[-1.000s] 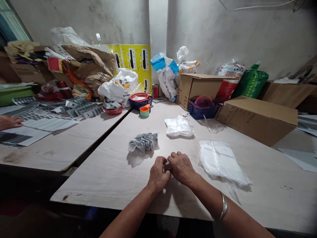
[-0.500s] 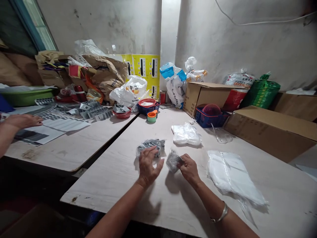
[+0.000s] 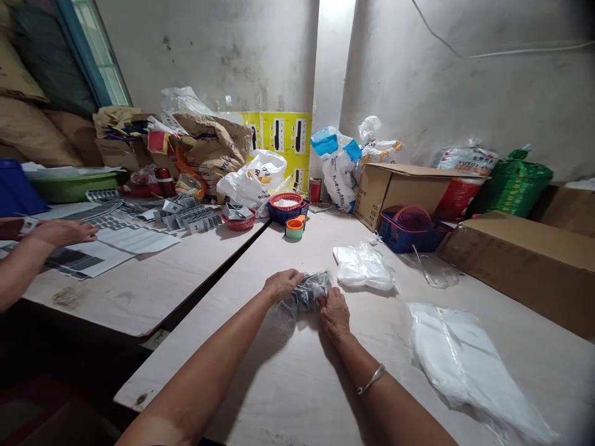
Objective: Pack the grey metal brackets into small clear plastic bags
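Lying left of a white packet [image 3: 362, 267], the clear bag of grey parts [image 3: 310, 290] is clamped at its left end by the left hand [image 3: 281, 284] and pinched nearside by the right hand [image 3: 334, 313]; limp, slippery film, probably best gripped bunched.

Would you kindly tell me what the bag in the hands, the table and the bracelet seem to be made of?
Bag: thin clear plastic film, glossy and crinkled; dark grey pieces show through.
Table: pale board with a wood grain, matte, perhaps plywood or laminate.
Bracelet: silvery metal, judging by its shine.
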{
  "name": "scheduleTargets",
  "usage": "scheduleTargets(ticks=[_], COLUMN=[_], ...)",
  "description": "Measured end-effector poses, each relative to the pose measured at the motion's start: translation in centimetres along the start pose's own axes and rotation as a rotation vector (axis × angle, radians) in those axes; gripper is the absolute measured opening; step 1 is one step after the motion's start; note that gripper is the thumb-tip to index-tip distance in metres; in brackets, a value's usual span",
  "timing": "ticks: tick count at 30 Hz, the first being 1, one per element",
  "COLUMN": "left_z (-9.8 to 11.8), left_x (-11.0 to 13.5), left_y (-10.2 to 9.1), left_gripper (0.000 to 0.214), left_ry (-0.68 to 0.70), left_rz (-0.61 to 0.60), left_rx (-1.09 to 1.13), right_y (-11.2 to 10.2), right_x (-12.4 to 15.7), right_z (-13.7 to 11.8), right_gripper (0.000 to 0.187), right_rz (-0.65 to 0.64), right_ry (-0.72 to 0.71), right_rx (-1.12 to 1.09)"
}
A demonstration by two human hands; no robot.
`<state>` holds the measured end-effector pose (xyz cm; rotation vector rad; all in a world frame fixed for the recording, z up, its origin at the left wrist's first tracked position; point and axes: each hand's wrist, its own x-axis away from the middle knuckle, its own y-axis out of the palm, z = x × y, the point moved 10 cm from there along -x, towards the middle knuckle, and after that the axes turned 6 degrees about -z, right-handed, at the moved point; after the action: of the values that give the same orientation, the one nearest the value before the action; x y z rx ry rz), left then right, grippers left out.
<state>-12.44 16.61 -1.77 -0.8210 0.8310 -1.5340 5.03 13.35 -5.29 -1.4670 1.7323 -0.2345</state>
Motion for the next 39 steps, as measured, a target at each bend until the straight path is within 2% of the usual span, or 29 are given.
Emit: scheduleTargets(ticks=[5,8,15,22,28,31,32,34,36,37,39], left_z=[0.0,0.1,0.1,-0.4,-0.4,-0.6,-0.5,0.8,3.6,5.3,8.8], left_x=[-0.4,-0.5,-0.5,0.1,0.2,0.2,0.3,0.9,2.6,3.8,6.4], left_y=[0.5,0.9,1.7,1.8,1.0,0.2,-0.3,-1.9,-3.4,-3.4,-1.8], left_gripper=[0.038,0.037,0.035,0.047,0.075,0.087,0.088,0.081,0.066,0.059,0.047], left_ry=[0.041,0.055,0.061,0.012,-0.004,-0.05,-0.055,-0.002,0.149,0.254,0.472], left_rz=[-0.009,-0.008,-0.008,-0.035,-0.1,-0.139,-0.116,0.04,0.282,0.37,0.405], left_rx=[0.034,0.037,0.023,-0.008,-0.001,-0.025,-0.055,-0.131,-0.157,-0.137,-0.062], right_y=[3.3,4.3,5.3,4.7,3.1,1.7,1.0,-0.8,-3.2,-4.6,-7.6], right_x=[0.4,0.7,0.8,1.1,1.2,1.8,2.2,3.5,5.1,5.8,7.2], right_z=[-1.1,-1.4,-1.6,-0.7,-0.7,-0.5,-0.5,-0.6,-0.7,-0.7,-0.4], right_gripper=[0.037,0.054,0.068,0.07,0.073,0.071,0.067,0.055,0.041,0.035,0.025], right_rz=[-0.379,-0.488,-0.502,-0.434,-0.376,-0.392,-0.405,-0.426,-0.422,-0.404,-0.338], right_ry=[-0.092,-0.14,-0.131,-0.124,-0.236,-0.218,-0.209,-0.203,-0.217,-0.223,-0.215], right_rx=[0.3,0.33,0.343,0.228,-0.027,-0.03,-0.008,0.069,0.19,0.264,0.402])
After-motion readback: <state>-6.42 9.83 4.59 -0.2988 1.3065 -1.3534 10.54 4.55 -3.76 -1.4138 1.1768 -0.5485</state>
